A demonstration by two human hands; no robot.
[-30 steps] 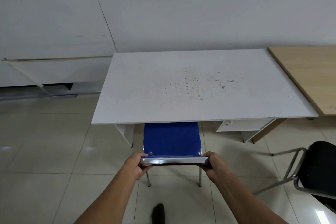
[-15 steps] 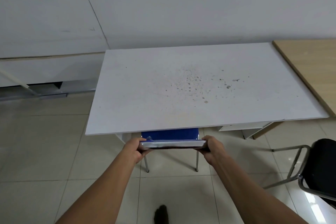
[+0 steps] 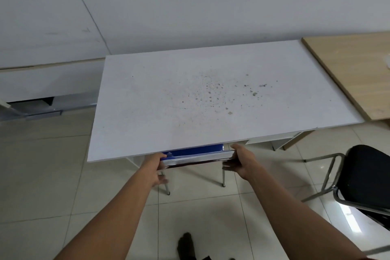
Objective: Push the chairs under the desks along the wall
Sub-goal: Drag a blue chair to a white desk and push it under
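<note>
A blue chair (image 3: 196, 151) with a chrome back rail (image 3: 196, 159) stands almost wholly under the white desk (image 3: 147, 112), which is against the wall. Only a strip of blue and the two rear legs show past the desk's front edge. My left hand (image 3: 155, 167) holds the left end of the rail, thumb on top. At the rail's right end is my right hand (image 3: 240, 162), thumb over it and fingers loosely curled below. The chair's seat is hidden by the desktop.
A black chair (image 3: 365, 179) with a metal frame stands out on the tiled floor at the right, in front of a wooden desk (image 3: 354, 74). A low white panel (image 3: 48, 82) runs along the left wall. My dark shoe (image 3: 185, 245) is below.
Both hands have pushed the blue chair forward under the white desk; the blue seat, visible before, is now nearly all hidden. My fingers look looser on the rail.
</note>
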